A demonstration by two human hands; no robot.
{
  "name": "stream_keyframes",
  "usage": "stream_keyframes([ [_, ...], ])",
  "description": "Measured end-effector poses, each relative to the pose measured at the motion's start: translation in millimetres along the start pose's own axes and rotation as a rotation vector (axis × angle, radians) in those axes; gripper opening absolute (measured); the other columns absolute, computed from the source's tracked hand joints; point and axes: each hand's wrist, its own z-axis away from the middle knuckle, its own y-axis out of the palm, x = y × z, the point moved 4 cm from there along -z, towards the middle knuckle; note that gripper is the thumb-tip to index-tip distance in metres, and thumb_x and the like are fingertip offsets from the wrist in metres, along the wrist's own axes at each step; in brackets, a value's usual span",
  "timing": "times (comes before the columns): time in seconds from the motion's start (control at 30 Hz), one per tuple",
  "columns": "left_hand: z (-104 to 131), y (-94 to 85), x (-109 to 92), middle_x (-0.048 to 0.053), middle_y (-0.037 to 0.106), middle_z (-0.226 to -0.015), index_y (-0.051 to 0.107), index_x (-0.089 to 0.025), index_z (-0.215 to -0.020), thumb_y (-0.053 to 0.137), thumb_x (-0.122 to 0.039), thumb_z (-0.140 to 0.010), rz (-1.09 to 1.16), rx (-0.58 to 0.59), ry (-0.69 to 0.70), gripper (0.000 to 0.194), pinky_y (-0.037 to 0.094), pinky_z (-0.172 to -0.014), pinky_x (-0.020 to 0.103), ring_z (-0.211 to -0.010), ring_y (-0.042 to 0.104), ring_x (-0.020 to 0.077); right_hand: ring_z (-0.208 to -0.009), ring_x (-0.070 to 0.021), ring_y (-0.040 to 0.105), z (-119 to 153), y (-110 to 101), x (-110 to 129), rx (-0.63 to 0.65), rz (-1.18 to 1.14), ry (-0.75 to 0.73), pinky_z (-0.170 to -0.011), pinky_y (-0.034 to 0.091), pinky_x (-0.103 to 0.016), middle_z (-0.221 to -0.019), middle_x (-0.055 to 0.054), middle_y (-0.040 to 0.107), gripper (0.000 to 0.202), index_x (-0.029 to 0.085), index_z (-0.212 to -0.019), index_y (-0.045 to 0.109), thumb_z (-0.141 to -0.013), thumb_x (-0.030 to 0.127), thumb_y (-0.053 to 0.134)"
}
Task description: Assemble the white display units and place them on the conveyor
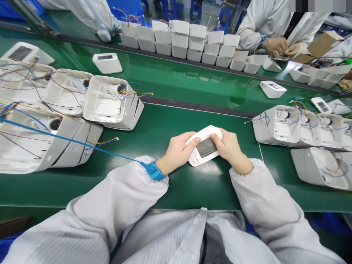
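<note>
Between my two hands is a white device housing with a grey display window [202,158], tilted above the green bench. My left hand [178,148] grips its left side, thumb pressed on the front face. On the opposite side, my right hand [227,143] is closed around the upper right edge, its thumb near the display. Small button outlines show at the device's lower left. The fingers behind the housing are hidden. A blue wrist strap [154,171] circles my left wrist, and its cord runs off to the left.
Open white housings with loose wires [106,101] crowd the left; similar wired housings [287,126] stand at the right. Beyond a dark rail, a row of stacked white shells [180,40] lines the far side. White display units [107,63] lie on the green surface. Another person's hands [277,47] work at upper right.
</note>
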Motion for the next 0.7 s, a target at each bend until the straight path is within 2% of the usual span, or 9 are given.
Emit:
stream_keyframes([
  [0.1,-1.6,0.4,1.0,0.003,0.074,-0.091,0.07,-0.018,-0.106,0.05,-0.047,-0.094,0.006,-0.001,0.011,0.038,0.048,-0.068,0.027,-0.076,0.066,0.0169,-0.09,-0.0269,0.07,-1.9,-0.4,-2.9,-0.021,-0.123,0.006,-0.078,0.054,-0.037,-0.1,-0.011,0.075,0.062,0.018,-0.112,0.07,-0.09,0.07,0.042],
  [0.2,-4.7,-4.0,3.2,0.005,0.074,-0.096,0.069,-0.017,-0.109,0.049,-0.048,-0.094,0.082,-0.077,0.019,0.04,0.05,-0.072,0.028,-0.081,0.067,0.0181,-0.101,-0.0255,0.068,-2.3,1.3,-6.8,-0.063,-0.378,0.035,-0.085,0.054,-0.038,-0.114,-0.011,0.072,0.063,0.019,-0.12,0.065,-0.09,0.07,0.042],
  [0.27,-7.2,-9.4,5.3,0.007,0.072,-0.105,0.065,-0.016,-0.115,0.046,-0.051,-0.095,0.155,-0.169,0.039,0.044,0.052,-0.078,0.029,-0.089,0.067,0.0193,-0.1,-0.0254,0.069,-1.3,6.6,-7.1,-0.011,-0.554,0.04,-0.085,0.056,-0.039,-0.113,-0.01,0.072,0.062,0.019,-0.117,0.065,-0.085,0.071,0.051],
  [0.33,-10.3,-12.8,7.4,0.009,0.069,-0.116,0.06,-0.017,-0.122,0.041,-0.052,-0.097,0.181,-0.215,0.071,0.047,0.052,-0.087,0.032,-0.1,0.066,0.0208,-0.092,-0.0249,0.07,0.8,13.2,-4.9,0.103,-0.637,0.038,-0.081,0.057,-0.039,-0.104,-0.009,0.074,0.056,0.019,-0.108,0.067,-0.079,0.066,0.064],
  [0.4,-13.7,-12.8,9.1,0.011,0.065,-0.126,0.056,-0.017,-0.128,0.04,-0.052,-0.098,0.149,-0.192,0.111,0.048,0.049,-0.097,0.036,-0.113,0.062,0.0225,-0.086,-0.0234,0.07,3.3,13.3,-2.1,0.126,-0.596,0.027,-0.079,0.058,-0.039,-0.098,-0.007,0.075,0.047,0.019,-0.103,0.067,-0.078,0.057,0.071],
  [0.47,-15.6,-12.4,10.5,0.013,0.057,-0.137,0.049,-0.018,-0.136,0.046,-0.054,-0.095,0.117,-0.175,0.156,0.054,0.044,-0.104,0.04,-0.126,0.054,0.0253,-0.088,-0.0228,0.069,5.2,4.2,2.3,0.007,-0.472,-0.034,-0.082,0.056,-0.039,-0.1,-0.007,0.073,0.042,0.019,-0.109,0.066,-0.081,0.051,0.07],
  [0.57,-13.7,-12.1,8.5,0.016,0.044,-0.148,0.037,-0.021,-0.144,0.069,-0.059,-0.079,0.067,-0.168,0.252,0.081,0.038,-0.111,0.045,-0.136,0.044,0.031,-0.098,-0.0241,0.067,8.5,-9.7,16.5,-0.096,-0.254,-0.223,-0.087,0.054,-0.04,-0.111,-0.009,0.071,0.043,0.021,-0.117,0.064,-0.083,0.047,0.068],
  [0.63,-10.5,-10.2,5.4,0.015,0.048,-0.144,0.04,-0.022,-0.141,0.079,-0.058,-0.068,0.027,-0.116,0.276,0.09,0.038,-0.11,0.046,-0.132,0.048,0.0319,-0.101,-0.0248,0.066,10.6,-11.8,26.1,-0.047,-0.156,-0.331,-0.088,0.054,-0.039,-0.114,-0.01,0.071,0.041,0.022,-0.12,0.063,-0.086,0.046,0.065],
  [0.7,-7.4,-9.2,2.8,0.013,0.056,-0.133,0.046,-0.022,-0.132,0.082,-0.056,-0.065,-0.003,-0.087,0.246,0.084,0.042,-0.105,0.043,-0.123,0.055,0.0297,-0.102,-0.025,0.067,12.4,-11.0,31.6,-0.009,-0.101,-0.374,-0.088,0.054,-0.04,-0.116,-0.01,0.071,0.04,0.023,-0.122,0.062,-0.088,0.045,0.062],
])
